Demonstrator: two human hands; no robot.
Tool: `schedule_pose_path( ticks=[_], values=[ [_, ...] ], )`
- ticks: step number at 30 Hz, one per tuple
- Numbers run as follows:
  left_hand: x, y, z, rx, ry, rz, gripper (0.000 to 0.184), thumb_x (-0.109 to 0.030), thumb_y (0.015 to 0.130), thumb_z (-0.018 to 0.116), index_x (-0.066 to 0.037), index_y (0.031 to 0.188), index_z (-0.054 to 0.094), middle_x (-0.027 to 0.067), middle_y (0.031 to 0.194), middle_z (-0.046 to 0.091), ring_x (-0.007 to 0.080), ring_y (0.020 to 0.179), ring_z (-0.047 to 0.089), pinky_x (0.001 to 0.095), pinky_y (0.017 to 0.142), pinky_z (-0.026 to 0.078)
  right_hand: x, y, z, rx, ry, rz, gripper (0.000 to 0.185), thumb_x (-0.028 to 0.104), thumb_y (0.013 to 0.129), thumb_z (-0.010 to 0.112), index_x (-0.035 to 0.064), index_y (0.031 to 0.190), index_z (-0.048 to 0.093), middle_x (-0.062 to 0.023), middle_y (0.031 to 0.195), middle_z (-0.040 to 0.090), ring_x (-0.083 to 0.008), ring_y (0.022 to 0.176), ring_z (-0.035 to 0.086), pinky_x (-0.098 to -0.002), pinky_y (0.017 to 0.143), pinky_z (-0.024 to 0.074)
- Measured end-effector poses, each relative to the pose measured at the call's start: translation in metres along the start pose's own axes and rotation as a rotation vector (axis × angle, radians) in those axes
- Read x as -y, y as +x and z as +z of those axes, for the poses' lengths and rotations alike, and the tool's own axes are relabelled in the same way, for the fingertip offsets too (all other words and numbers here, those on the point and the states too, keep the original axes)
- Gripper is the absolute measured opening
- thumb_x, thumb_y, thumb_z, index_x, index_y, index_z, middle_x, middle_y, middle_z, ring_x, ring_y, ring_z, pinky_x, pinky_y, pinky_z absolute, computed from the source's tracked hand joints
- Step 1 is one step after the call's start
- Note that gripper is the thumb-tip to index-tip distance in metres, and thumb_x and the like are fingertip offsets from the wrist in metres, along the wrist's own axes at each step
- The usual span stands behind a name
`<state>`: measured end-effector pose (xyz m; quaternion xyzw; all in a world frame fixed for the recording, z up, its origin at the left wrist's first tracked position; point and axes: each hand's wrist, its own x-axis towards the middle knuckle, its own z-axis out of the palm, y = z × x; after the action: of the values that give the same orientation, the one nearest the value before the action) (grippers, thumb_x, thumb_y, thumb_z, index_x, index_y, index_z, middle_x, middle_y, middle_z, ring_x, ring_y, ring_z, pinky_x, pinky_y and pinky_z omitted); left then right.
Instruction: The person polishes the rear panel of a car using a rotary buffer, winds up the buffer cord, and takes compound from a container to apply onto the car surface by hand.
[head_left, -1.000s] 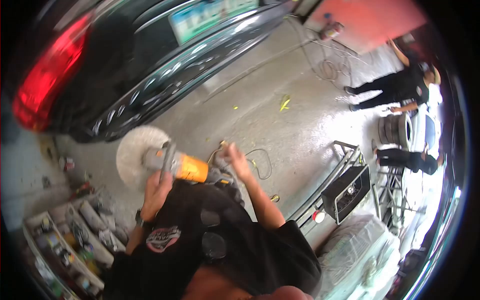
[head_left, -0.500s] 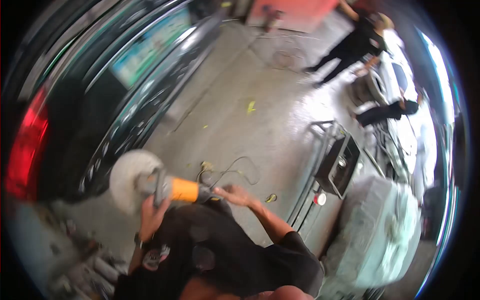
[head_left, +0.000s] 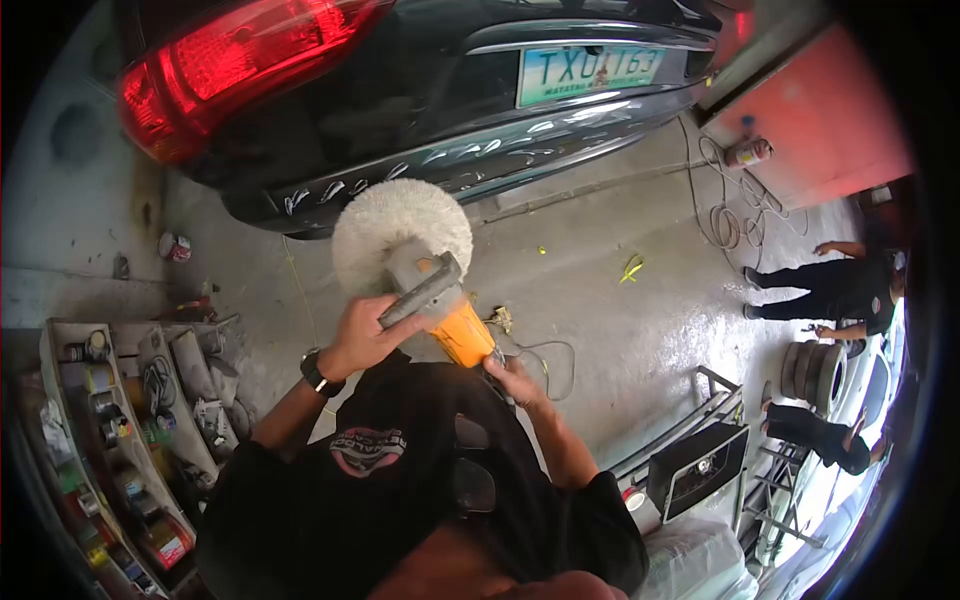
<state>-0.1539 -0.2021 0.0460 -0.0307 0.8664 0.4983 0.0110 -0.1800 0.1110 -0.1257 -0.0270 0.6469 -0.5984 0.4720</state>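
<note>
I have the polisher (head_left: 462, 335) in the middle of the scene, just in front of my black shirt (head_left: 400, 510), its orange body slanting from near right to far left and its fluffy pad (head_left: 370, 230) at the far end. My left grip (head_left: 368, 335) is curled round the grey handle (head_left: 425, 288), and my right grip (head_left: 510, 380) is wrapped around the rear end of the body; I cannot tell whether a finger presses a switch, or whether the pad is turning. Beyond it stands the dark car (head_left: 290, 120), with its red tail light (head_left: 250, 60) at far left and its number plate (head_left: 590, 75) farther right. The pad overlaps the bumper (head_left: 560, 145) in my view, and I see no clear contact. My main worry is a kick: if the pad met the bumper edge while spinning, it could twist the handle out of a loose left grip. Tipping the pad back toward me could let it snatch the shirt's loose cloth, and leaning over could drop the sunglasses (head_left: 475, 488) hanging there. A hard watch (head_left: 318, 375) on my left wrist might scratch paint if I reach close. On the floor (head_left: 600, 250) to the right, a looped cord (head_left: 573, 370) could catch a foot.
</note>
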Motion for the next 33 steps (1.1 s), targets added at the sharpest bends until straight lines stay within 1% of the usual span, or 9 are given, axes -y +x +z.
schedule_pose_path(
  ticks=[3, 6, 12, 19, 22, 24, 26, 31, 33],
  values=[
    [0.016, -0.014, -0.012, -0.171, -0.029, -0.032, 0.029, -0.026, 0.088, 0.074, 0.001, 0.081, 0.065, 0.009, 0.059, 0.052, 0.0119, 0.054, 0.042, 0.0329, 0.05, 0.039, 0.08, -0.011, 0.029, -0.18, -0.218, 0.073, 0.073, 0.063, 0.084, 0.066, -0.0075, 0.104, 0.068, -0.0132, 0.09, 0.069, -0.0184, 0.085, 0.062, -0.036, 0.076, 0.0517],
    [0.019, -0.022, -0.021, -0.293, -0.005, -0.053, 0.032, -0.026, 0.089, 0.073, 0.002, 0.076, 0.062, 0.0078, 0.057, 0.048, 0.0106, 0.054, 0.041, 0.032, 0.049, 0.038, 0.043, 0.021, 0.037, -0.354, -0.495, 0.11, 0.08, 0.068, 0.078, 0.066, -0.0109, 0.089, 0.069, -0.0187, 0.075, 0.068, -0.0252, 0.075, 0.067, -0.0401, 0.072, 0.0528],
    [0.028, -0.015, -0.011, -0.481, 0.114, -0.24, 0.035, -0.029, 0.091, 0.071, 0.002, 0.077, 0.061, 0.0072, 0.057, 0.047, 0.01, 0.055, 0.039, 0.031, 0.05, 0.039, 0.047, 0.067, 0.04, -0.27, -0.585, 0.109, 0.095, 0.083, 0.071, 0.059, -0.0086, 0.096, 0.07, -0.0306, 0.088, 0.069, -0.0435, 0.092, 0.068, -0.0472, 0.079, 0.0529],
    [0.018, 0.04, 0.024, -0.395, 0.17, -0.108, 0.034, -0.031, 0.09, 0.073, 0.0, 0.078, 0.064, 0.011, 0.059, 0.054, 0.0125, 0.052, 0.048, 0.0322, 0.051, 0.042, -0.004, 0.092, 0.006, -0.435, -0.406, -0.082, 0.08, 0.07, 0.074, 0.066, -0.0091, 0.09, 0.069, -0.0222, 0.075, 0.069, -0.0322, 0.077, 0.071, -0.044, 0.071, 0.0521],
    [-0.01, 0.087, 0.054, -0.331, 0.234, -0.009, 0.034, -0.033, 0.087, 0.075, -0.001, 0.079, 0.067, 0.0155, 0.062, 0.06, 0.0243, 0.053, 0.062, 0.0356, 0.051, 0.046, -0.016, 0.094, -0.032, -0.495, -0.34, 0.017, 0.077, 0.067, 0.075, 0.067, -0.0094, 0.087, 0.067, -0.0188, 0.072, 0.067, -0.0247, 0.071, 0.067, -0.0421, 0.068, 0.0509],
    [-0.033, 0.124, 0.074, -0.254, 0.352, 0.084, 0.028, -0.027, 0.087, 0.076, -0.002, 0.08, 0.067, 0.0103, 0.061, 0.059, 0.0221, 0.05, 0.053, 0.0345, 0.05, 0.044, -0.011, 0.088, -0.06, -0.534, -0.183, -0.09, 0.064, 0.057, 0.082, 0.067, -0.0072, 0.084, 0.066, -0.0109, 0.071, 0.065, -0.0175, 0.068, 0.059, -0.0393, 0.063, 0.0483],
    [-0.039, 0.165, 0.101, -0.273, 0.352, 0.178, 0.044, -0.045, 0.083, 0.076, -0.004, 0.071, 0.066, 0.0155, 0.059, 0.061, 0.0325, 0.052, 0.064, 0.0393, 0.048, 0.047, -0.006, 0.09, -0.089, -0.603, -0.045, -0.175, 0.058, 0.052, 0.086, 0.066, -0.0058, 0.082, 0.066, -0.0067, 0.07, 0.063, -0.0149, 0.067, 0.057, -0.0363, 0.06, 0.0463],
    [-0.06, 0.242, 0.14, -0.145, 0.386, 0.275, 0.06, -0.06, 0.083, 0.069, -0.004, 0.063, 0.061, 0.0141, 0.052, 0.056, 0.032, 0.048, 0.06, 0.0401, 0.047, 0.047, -0.002, 0.095, -0.141, -0.73, 0.282, -0.289, 0.049, 0.04, 0.096, 0.059, -0.0018, 0.072, 0.058, 0.0037, 0.066, 0.05, -0.0099, 0.059, 0.044, -0.0325, 0.05, 0.0352],
    [-0.062, 0.244, 0.137, -0.15, 0.323, 0.269, 0.048, -0.047, 0.081, 0.077, -0.005, 0.066, 0.061, 0.0155, 0.06, 0.059, 0.0347, 0.055, 0.061, 0.039, 0.049, 0.047, -0.004, 0.096, -0.141, -0.767, 0.225, -0.313, 0.058, 0.051, 0.095, 0.058, -0.0014, 0.07, 0.057, 0.0023, 0.063, 0.049, -0.0102, 0.059, 0.043, -0.0332, 0.049, 0.0337]
  ],
)
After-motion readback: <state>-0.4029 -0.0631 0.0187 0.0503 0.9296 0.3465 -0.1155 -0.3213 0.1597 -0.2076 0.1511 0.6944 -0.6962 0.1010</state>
